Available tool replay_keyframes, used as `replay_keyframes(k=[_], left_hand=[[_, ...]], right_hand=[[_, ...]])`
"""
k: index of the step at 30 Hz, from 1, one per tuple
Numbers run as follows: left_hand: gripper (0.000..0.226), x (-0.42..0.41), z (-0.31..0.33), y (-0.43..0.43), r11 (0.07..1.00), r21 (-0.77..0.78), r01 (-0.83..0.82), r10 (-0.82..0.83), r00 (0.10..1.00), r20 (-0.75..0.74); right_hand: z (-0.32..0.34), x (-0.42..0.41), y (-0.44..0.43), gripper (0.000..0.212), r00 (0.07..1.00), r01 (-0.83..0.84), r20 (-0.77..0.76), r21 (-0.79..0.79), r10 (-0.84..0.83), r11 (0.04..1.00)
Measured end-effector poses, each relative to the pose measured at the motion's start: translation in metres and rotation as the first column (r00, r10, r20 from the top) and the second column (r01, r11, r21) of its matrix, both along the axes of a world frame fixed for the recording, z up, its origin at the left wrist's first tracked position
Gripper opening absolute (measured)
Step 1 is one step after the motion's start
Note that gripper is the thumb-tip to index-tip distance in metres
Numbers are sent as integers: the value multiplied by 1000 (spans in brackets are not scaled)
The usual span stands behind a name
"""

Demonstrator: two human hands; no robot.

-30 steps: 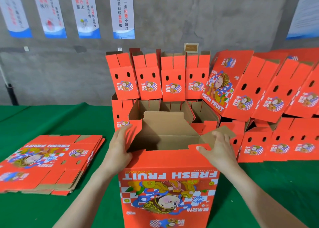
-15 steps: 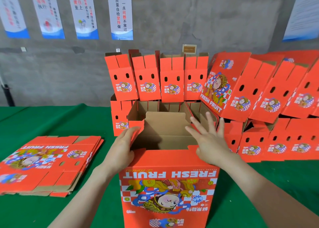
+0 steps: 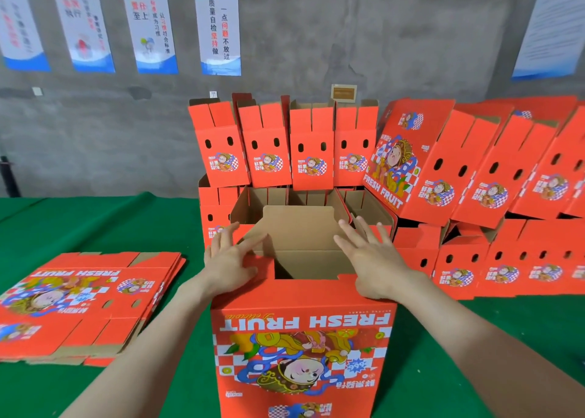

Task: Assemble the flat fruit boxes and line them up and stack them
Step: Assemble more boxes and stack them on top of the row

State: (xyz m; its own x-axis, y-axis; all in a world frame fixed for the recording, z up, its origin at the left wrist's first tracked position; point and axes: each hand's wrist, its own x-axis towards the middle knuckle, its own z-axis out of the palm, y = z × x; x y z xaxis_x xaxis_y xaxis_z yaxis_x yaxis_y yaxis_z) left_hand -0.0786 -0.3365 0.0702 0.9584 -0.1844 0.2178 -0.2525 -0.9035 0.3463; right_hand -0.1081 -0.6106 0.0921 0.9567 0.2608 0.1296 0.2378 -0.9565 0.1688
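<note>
Left hand has released its grip on the side flap and now presses it inward, fingers spread. Right hand, also spread flat, has pushed the opposite flap down. The box stands on the table before the finished rows. Closure judged incomplete.

both hands flat, fingers spread

left hand palm down, fingers straight, angled forward-right. right hand palm down, fingers splayed, angled forward-left. hands apart. bare left forearm and right forearm reach in from the bottom corners.
</note>
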Motion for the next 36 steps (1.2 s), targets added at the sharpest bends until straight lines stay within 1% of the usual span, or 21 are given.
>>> replay_keyframes(k=[1,2,3,5,8,10,12,14,16,17,19,21,23,25,26,28,29,31,32,34,36], left_hand=[[74,4,2,-1,996,-71,56,-61,996,-61],[79,8,3,-2,982,-157,102,-119,988,-103],[82,12,4,0,971,-204,124,-151,981,-119],[82,16,5,1,976,-185,115,-141,981,-132],[80,19,4,3,977,-163,136,-155,982,-105],[79,18,3,4,966,-193,172,-187,980,-66],[80,17,2,6,950,-236,203,-215,976,-24],[78,15,1,7,935,-265,236,-225,972,72],[67,12,-1,7,911,-316,265,-226,962,155],[61,10,-1,7,892,-355,280,-232,957,173],[50,6,-1,7,867,-412,282,-224,957,184],[36,3,-1,9,884,-397,246,-182,964,192],[35,2,-1,9,901,-376,215,-159,971,176],[37,2,0,9,906,-386,174,-133,982,131],[32,2,0,8,908,-389,155,-120,986,112],[20,5,0,7,938,-316,140,-129,990,57],[22,7,-1,7,957,-248,147,-147,989,18],[28,8,-1,7,973,-183,138,-151,987,-59],[33,8,0,6,973,-192,129,-148,985,-89],[57,6,4,6,968,-227,108,-146,977,-158],[78,7,7,3,978,-181,99,-135,971,-196]], right_hand=[[-4,-3,-3,93,998,-58,12,103,57,993],[-9,-7,-7,95,992,-123,22,217,121,968],[-12,-12,-9,99,981,-195,39,309,193,931],[-14,-23,-12,110,953,-301,88,419,291,857],[-17,-28,-13,114,944,-322,98,474,314,820],[-21,-28,-13,102,946,-300,61,545,320,783],[-25,-28,-13,80,946,-284,44,592,322,755],[-29,-31,-15,53,958,-247,34,595,283,765],[-35,-31,-15,35,969,-208,21,608,247,766],[-38,-31,-14,28,973,-205,45,631,228,748],[-42,-32,-12,17,969,-245,158,681,189,690],[-45,-34,-11,12,949,-306,278,705,147,640],[-48,-37,-10,15,934,-332,343,723,103,605],[-48,-41,-10,15,934,-328,346,743,85,584],[-47,-42,-10,15,937,-324,340,756,82,569],[-43,-41,-10,15,943,-311,326,784,70,537],[-38,-40,-9,14,945,-304,322,794,61,527],[-30,-32,-7,7,958,-255,284,797,33,548],[-26,-27,-7,8,972,-198,236,780,14,593],[-20,-16,-6,33,998,-46,70,711,-5,702],[-16,-7,-4,54,994,74,-105,651,-7,756]])
